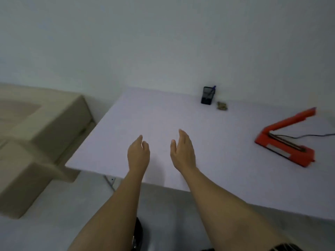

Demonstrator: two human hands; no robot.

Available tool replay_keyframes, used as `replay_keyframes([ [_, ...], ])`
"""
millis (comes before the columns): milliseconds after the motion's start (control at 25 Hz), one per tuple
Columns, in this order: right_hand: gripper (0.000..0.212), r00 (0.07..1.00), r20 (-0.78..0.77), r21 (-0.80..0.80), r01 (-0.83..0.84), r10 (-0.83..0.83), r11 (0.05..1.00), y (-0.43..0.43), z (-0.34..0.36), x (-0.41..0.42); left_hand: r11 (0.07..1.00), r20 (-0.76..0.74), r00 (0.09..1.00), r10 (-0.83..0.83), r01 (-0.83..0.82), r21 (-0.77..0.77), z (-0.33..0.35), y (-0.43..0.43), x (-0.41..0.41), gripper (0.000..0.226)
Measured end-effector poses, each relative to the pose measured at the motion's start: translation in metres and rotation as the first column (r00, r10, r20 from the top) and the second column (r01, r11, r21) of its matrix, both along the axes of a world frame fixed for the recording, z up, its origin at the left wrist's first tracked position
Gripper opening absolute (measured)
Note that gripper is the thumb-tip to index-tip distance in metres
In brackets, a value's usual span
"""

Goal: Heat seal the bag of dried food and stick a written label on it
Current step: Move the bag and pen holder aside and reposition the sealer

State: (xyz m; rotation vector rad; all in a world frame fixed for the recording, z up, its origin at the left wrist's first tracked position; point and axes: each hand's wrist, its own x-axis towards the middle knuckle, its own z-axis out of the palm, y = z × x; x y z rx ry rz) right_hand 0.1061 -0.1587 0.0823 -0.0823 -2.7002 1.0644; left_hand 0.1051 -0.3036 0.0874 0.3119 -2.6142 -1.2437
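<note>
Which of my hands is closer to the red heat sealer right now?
Right. The right hand hovers left of the heat sealer; the left hand is farther left, beyond it.

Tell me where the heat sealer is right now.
In the head view, the red heat sealer sits on the right side of the white table, arm raised, right of the right hand and nearer than the black pen holder.

A white worktop [163, 115] fills the middle and right of the frame against a pale wall [145, 42]; beige blocky furniture [36, 133], blurred, sits at left on grey floor [54, 223].
</note>
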Motion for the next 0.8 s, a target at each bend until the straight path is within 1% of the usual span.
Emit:
replay_keyframes([
  [80,0.054,0.985,0.009,-0.018,0.173,-0.173,0.985,0.071,-0.006,0.005,0.988,0.012,0.988,-0.156,0.156,0.011,0.001,0.072,-0.014,0.041],
  [160,0.055,0.952,0.027,-0.035,0.306,-0.305,0.951,0.135,-0.014,0.011,0.963,0.023,0.963,-0.269,0.269,0.018,-0.001,0.137,-0.024,0.041],
  [280,0.056,0.869,0.055,-0.053,0.495,-0.492,0.868,0.247,-0.031,0.02,0.903,0.064,0.901,-0.43,0.427,0.053,-0.01,0.252,-0.04,0.042],
  [400,0.056,0.769,0.095,-0.047,0.638,-0.632,0.769,0.357,-0.05,0.023,0.851,0.128,0.843,-0.523,0.51,0.123,-0.02,0.36,-0.059,0.043],
  [520,0.057,0.666,0.165,-0.054,0.742,-0.727,0.668,0.439,-0.069,0.029,0.848,0.173,0.832,-0.528,0.503,0.166,-0.029,0.435,-0.079,0.043],
  [600,0.059,0.631,0.215,-0.052,0.769,-0.745,0.637,0.478,-0.082,0.031,0.859,0.206,0.835,-0.51,0.485,0.162,-0.036,0.473,-0.095,0.042],
  [720,0.065,0.629,0.319,-0.062,0.761,-0.709,0.646,0.509,-0.092,0.024,0.875,0.28,0.832,-0.478,0.425,0.232,-0.038,0.505,-0.117,0.039],
  [800,0.067,0.649,0.371,-0.099,0.739,-0.664,0.667,0.519,-0.1,0.016,0.883,0.346,0.821,-0.454,0.363,0.296,-0.039,0.515,-0.135,0.044],
])
